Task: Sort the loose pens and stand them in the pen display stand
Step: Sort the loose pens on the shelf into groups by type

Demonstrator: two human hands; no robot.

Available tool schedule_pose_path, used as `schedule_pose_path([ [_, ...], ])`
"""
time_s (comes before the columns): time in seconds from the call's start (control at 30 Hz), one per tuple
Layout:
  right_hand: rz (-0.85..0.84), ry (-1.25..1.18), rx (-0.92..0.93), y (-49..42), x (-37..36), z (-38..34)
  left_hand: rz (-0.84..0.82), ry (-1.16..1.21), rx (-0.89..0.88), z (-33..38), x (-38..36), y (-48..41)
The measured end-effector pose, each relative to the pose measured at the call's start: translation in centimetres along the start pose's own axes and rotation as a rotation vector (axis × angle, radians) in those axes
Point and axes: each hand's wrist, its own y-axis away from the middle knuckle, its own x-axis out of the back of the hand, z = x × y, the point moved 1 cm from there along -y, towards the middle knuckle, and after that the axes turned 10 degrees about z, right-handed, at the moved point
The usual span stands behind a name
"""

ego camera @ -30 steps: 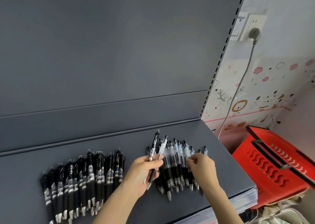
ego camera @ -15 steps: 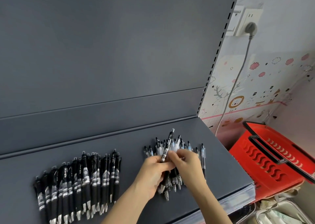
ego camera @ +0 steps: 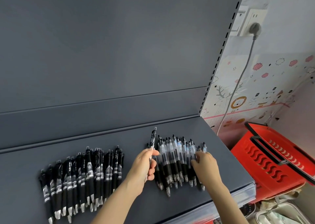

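1. Centrally, the left hand (ego camera: 144, 164) curls its fingers round a single pen (ego camera: 152, 138). The black clip end points up and away, and the tip is hidden below the palm. It is probably lifted clear as a stray to be matched to a group.
2. The right hand (ego camera: 203, 165) rests bent fingers on the right part of the clear-barrelled pens (ego camera: 177, 157). Whether it pinches one or only steadies the row cannot be told.
3. The clear-barrelled pens lie side by side on the grey shelf (ego camera: 119, 138), tips toward the person, so that types compare at a glance.
4. The black pens (ego camera: 81, 172) form a separate row to the left, well apart; sorting seems far along.
5. No pen display stand is in view, so standing the pens is not yet begun. A red basket (ego camera: 272, 155) sits to the right of the shelf.
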Motion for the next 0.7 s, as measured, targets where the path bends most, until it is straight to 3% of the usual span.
schedule_pose_path([
  [0.27, 0.06, -0.133, 0.051, 0.8, 1.4, -2.1, 0.007, 0.096, -0.048, 0.7, 1.9, 1.1],
  [0.4, -0.022, -0.27, 0.114, 2.5, 1.7, -5.9, 0.025, 0.13, -0.104, 1.2, 4.1, 2.0],
  [0.57, -0.158, -0.376, 0.23, 5.2, -0.2, -10.7, 0.197, 0.043, -0.184, 1.8, 8.8, 2.9],
  [0.7, -0.211, -0.419, 0.28, 6.7, -2.1, -13.2, 0.429, -0.026, -0.266, 1.6, 15.2, 3.6],
])
